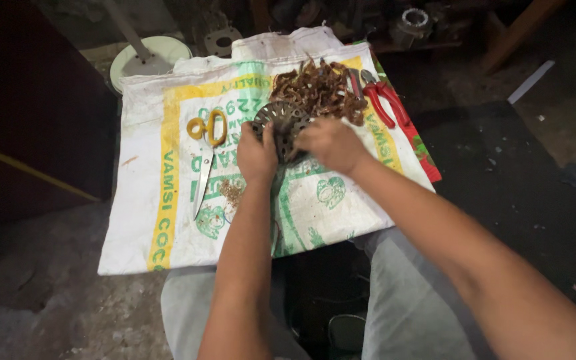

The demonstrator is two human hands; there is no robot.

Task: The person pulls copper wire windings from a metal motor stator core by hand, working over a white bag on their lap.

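Both hands grip a round slotted metal core [280,128], held just above a white woven sack [168,200] spread on the floor in front of the knees. Left hand [256,157] has fingers curled tight round the core's near-left rim; right hand [331,143] is closed over its right side, fingertips hidden so exact pinch unclear. Judgement: steady the core with the left, work the right close to the slots, keep it over the sack so bits land there. Pile of tangled copper wire [318,90] lies on the sack just behind the core, touching or nearly. Yellow-handled scissors [205,153] to the left, red-handled pliers [385,100] to the right. Small heap of brownish scraps [232,191] by the left wrist. No real containers; sack serves as catch-all.
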